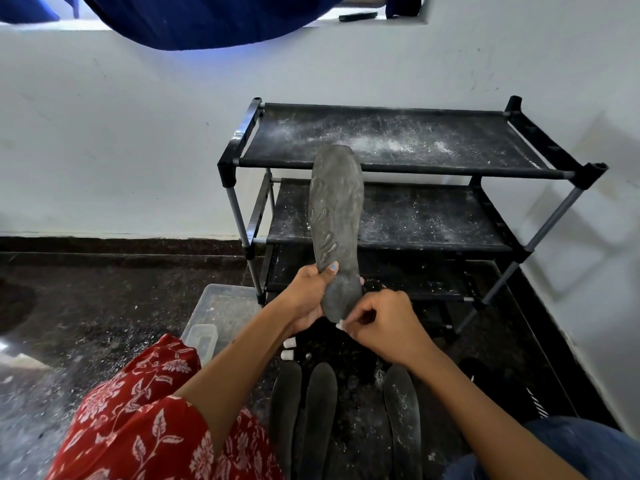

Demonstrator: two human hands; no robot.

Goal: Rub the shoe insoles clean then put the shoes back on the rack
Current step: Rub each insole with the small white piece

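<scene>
Left hand (pixel 308 292) grips grey insole (pixel 337 216) upright, long axis vertical; right hand (pixel 377 323) pinches white eraser (pixel 340 323) at its lower end.

The insole (pixel 335 216) was dull grey. The rack (pixel 408 140) was black, flecked with white powder, on grey poles. A red garment (pixel 138 410) bore a white floral print. The wall (pixel 121 133) was white, the floor (pixel 104 289) dark and speckled.
</scene>
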